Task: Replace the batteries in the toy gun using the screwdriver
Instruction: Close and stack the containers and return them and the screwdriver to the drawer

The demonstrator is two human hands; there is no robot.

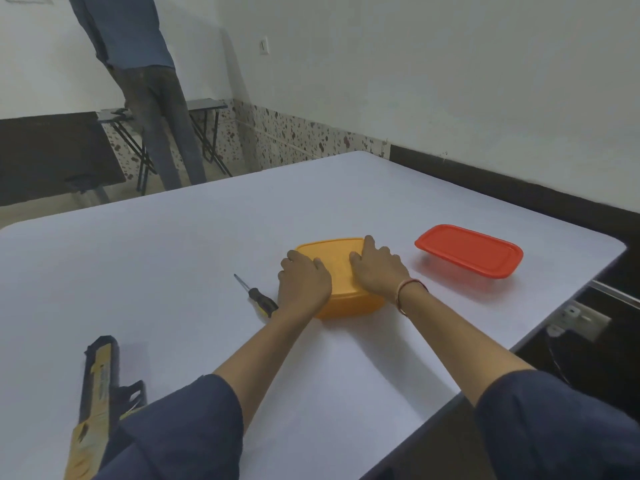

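Note:
An orange lidded box (341,268) sits mid-table. My left hand (303,282) grips its left side and my right hand (379,268) presses on its lid from the right. A screwdriver (258,296) with a black and yellow handle lies just left of my left hand, tip pointing away. The toy gun (98,386), black and yellow, lies at the near left of the white table (173,271), partly hidden by my left sleeve. No batteries are in sight.
A red-lidded container (469,251) stands to the right, near the table's right edge. Beyond the far edge a person (145,81) stands with their back turned beside a small folding table (204,105). A wall socket (581,318) sits below the right edge.

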